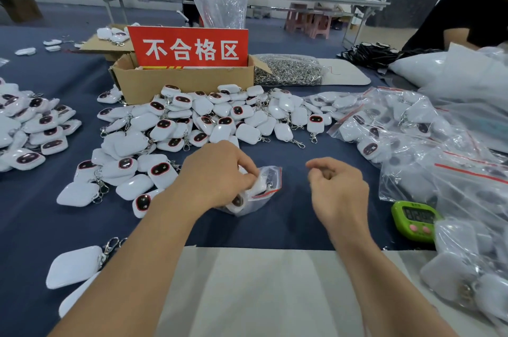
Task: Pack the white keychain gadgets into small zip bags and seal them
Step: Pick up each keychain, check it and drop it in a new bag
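Head view puts your left hand over the small zip bag on the navy tablecloth, just in front of the loose heap of gadgets. Your fingers and thumb curl round the bag's left end and pinch it, with a white keychain gadget inside and its metal clasp lying toward the mouth. A second dark-faced gadget seems to sit under your palm, though you cannot tell whether it is in the same bag.

The bag lies slantwise, its long axis running from near-left to far-right. Its red zip strip sits at the right end, the end that faces your right hand. That hand hovers near the bag but apart from it, fingers loosely curled with the thumb close to the forefinger, and nothing shows in it.

The mouth looks unsealed, so the sealing probably falls to your right hand, which is the nearer one to the strip. You would likely come in from the right and pinch along the red line while the left holds the body steady. Filled bags lie heaped beyond your right hand, beside the green timer.
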Demonstrator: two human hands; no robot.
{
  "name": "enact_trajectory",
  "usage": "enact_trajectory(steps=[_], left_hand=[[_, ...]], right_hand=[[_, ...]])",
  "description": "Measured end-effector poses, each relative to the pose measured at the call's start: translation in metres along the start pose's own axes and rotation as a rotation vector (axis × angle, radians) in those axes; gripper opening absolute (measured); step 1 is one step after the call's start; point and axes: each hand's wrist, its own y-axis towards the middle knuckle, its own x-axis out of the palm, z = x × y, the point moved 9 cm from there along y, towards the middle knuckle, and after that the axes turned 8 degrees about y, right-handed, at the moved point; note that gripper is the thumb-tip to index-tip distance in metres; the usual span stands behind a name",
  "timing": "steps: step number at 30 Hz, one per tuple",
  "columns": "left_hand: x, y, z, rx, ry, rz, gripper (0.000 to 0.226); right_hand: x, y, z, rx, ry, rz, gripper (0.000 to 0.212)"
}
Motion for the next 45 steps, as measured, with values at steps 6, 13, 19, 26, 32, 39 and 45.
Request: enact_trajectory(steps=[6, 13, 19, 26, 32, 39, 45], left_hand=[[0.015, 0.0, 0.014, 0.058, -0.076, -0.038, 0.019], [-0.023, 0.0, -0.045, -0.156, -0.521, 0.353, 0.024], [-0.034, -0.009, -0.072, -0.295, -0.715, 0.518, 0.026], [-0.037, -0.016, -0.054, -0.302, -0.613, 0.576, 0.024], [0.018, -0.035, 0.071, 0.093, -0.168, 0.291, 0.019], [0.032, -0.077, 0.119, 0.239, -0.346, 0.384, 0.016], [0.059, -0.066, 0.111, 0.071, -0.571, 0.212, 0.021]], right_hand=[[0.036, 0.045, -0.015, -0.125, -0.171, -0.184, 0.049], [0.094, 0.06, -0.018, -0.367, -0.667, -0.463, 0.057], [0.072, 0.05, -0.03, -0.461, -0.659, -0.206, 0.037], [0.023, 0.008, -0.024, -0.254, -0.736, -0.09, 0.04], [-0.004, -0.037, -0.03, -0.269, -0.81, -0.084, 0.018], [-0.034, -0.043, -0.028, -0.221, -0.689, -0.152, 0.016], [-0.03, -0.03, -0.026, -0.192, -0.697, -0.232, 0.016]])
